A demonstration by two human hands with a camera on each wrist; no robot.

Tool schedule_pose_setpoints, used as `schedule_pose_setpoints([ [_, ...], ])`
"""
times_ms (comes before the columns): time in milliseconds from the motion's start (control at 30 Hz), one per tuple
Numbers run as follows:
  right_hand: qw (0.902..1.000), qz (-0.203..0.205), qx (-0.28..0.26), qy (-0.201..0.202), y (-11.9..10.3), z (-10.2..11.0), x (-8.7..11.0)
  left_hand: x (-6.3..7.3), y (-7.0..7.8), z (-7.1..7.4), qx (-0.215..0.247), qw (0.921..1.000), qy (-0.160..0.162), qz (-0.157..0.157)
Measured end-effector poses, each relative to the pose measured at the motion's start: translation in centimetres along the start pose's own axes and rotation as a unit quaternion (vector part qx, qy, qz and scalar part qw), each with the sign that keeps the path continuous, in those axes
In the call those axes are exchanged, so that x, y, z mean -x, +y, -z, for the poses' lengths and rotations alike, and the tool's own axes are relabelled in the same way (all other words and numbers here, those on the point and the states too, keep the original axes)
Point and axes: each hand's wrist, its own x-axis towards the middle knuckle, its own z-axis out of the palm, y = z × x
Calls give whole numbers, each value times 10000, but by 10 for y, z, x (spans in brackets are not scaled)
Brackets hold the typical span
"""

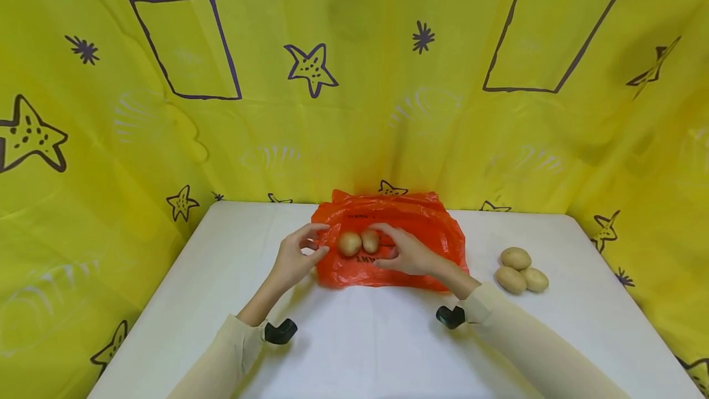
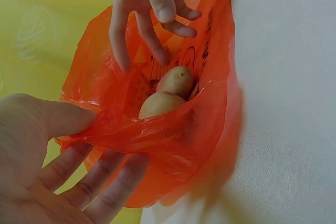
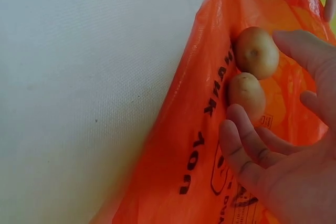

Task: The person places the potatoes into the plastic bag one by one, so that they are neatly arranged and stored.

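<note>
Two potatoes, a left one (image 1: 349,244) and a right one (image 1: 370,241), lie side by side in an open red plastic bag (image 1: 354,278) at the far middle of a white table (image 1: 354,343), a person's hands on either side. The left hand (image 1: 293,258) is at the bag's left edge, its grip wide, thumb and fingers spread against the thin plastic. The right hand (image 1: 412,252) reaches in over the bag from the right, its grip also wide, fingers parted and gently bent beside the right potato, with nothing held between them. Dark lettering marks the bag's plastic. To the right, well apart from the bag, three more potatoes (image 1: 516,258) sit bunched on the tabletop. Pale sleeves (image 1: 526,337) cover both forearms, and a yellow curtain (image 1: 354,128) printed with starfish hangs along the far side.
</note>
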Motion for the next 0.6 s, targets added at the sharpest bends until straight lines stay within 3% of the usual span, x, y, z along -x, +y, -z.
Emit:
schedule_pose_setpoints([
  [600, 9991, 391, 116, -73, -14, 8, 31, 0, -1, -4, 7, 10000, 87, 38],
])
